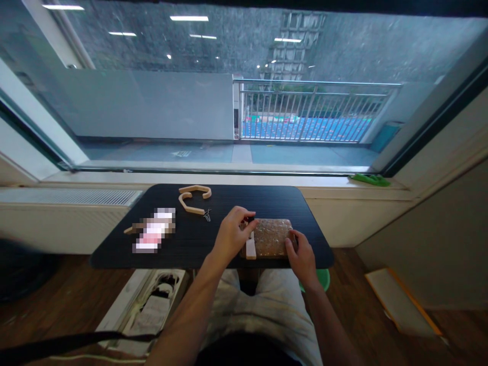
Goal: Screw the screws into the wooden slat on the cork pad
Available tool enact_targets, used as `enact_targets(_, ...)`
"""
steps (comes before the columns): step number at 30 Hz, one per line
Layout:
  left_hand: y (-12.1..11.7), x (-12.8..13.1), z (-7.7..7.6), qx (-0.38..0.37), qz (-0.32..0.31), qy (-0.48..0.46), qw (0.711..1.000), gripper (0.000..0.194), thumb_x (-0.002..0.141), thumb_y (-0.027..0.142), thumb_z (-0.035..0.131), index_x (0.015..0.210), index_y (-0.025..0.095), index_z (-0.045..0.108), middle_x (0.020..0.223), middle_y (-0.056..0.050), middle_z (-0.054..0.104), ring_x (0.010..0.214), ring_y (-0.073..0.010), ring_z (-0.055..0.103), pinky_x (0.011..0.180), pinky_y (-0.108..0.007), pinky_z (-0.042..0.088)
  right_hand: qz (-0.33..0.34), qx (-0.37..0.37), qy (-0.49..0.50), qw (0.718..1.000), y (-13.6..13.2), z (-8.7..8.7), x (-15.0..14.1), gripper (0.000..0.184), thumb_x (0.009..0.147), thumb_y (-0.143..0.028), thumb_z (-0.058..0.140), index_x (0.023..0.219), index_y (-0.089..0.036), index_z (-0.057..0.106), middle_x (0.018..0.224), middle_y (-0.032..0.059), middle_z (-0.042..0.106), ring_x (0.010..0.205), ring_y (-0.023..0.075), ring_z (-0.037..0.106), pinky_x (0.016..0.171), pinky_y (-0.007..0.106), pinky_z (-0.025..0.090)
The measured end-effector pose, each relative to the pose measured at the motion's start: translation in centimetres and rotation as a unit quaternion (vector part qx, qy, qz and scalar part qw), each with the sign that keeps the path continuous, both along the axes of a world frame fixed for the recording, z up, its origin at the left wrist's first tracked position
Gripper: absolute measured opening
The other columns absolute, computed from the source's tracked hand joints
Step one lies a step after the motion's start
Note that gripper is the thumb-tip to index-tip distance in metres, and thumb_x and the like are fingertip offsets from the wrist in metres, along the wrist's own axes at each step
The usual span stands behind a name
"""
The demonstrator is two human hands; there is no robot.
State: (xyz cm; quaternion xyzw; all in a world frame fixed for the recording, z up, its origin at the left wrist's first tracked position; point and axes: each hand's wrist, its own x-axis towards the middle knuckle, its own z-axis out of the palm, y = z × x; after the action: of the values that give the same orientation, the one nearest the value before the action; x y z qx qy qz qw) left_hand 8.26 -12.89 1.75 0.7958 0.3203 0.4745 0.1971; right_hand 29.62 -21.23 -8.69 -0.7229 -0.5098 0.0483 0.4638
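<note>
A brown, speckled rectangular block with a shiny surface (272, 238) lies near the front of the dark table. Across its left end runs a pale strip (250, 249). My left hand (233, 231) is closed over that end, thumb and fingertips pinching a small black piece (250, 219) whose kind I cannot make out. Gripping the block's right edge is my right hand (301, 251), with the thumb on top and the fingers bent around the side. The block's underside is hidden.
On the black tabletop (213, 244) lie two bent wooden pieces (192, 209), several small metal pins or screws (207, 215), and a blurred-out pink and white item (154, 231) beside a wooden piece (133, 229). A window sill with a green cloth (369, 179) runs behind. Below left is an open box (152, 305).
</note>
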Motion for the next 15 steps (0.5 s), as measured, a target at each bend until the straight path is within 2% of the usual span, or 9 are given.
enact_targets(8, -0.40, -0.01, 0.21, -0.003, 0.013, -0.008, 1.000, 0.012, 0.086, 0.017, 0.066, 0.096, 0.019, 0.071, 0.084, -0.003, 0.067, 0.076, -0.0149, 0.064, 0.073, -0.028, 0.054, 0.002, 0.006, -0.002, 1.000, 0.01, -0.14, 0.12, 0.044, 0.088, -0.047, 0.048, 0.114, -0.016, 0.063, 0.110, 0.0162, 0.070, 0.099, 0.0294, 0.065, 0.088, 0.046, 0.049)
enact_targets(15, -0.25, -0.16, 0.41, -0.020, -0.015, -0.009, 1.000, 0.014, 0.086, 0.018, 0.065, 0.097, 0.018, 0.073, 0.086, -0.005, 0.072, 0.077, -0.0161, 0.067, 0.072, -0.027, 0.055, -0.002, 0.004, -0.002, 1.000, -0.02, -0.08, 0.08, 0.043, 0.087, -0.047, 0.048, 0.113, -0.016, 0.064, 0.110, 0.0158, 0.070, 0.098, 0.0292, 0.065, 0.087, 0.045, 0.049)
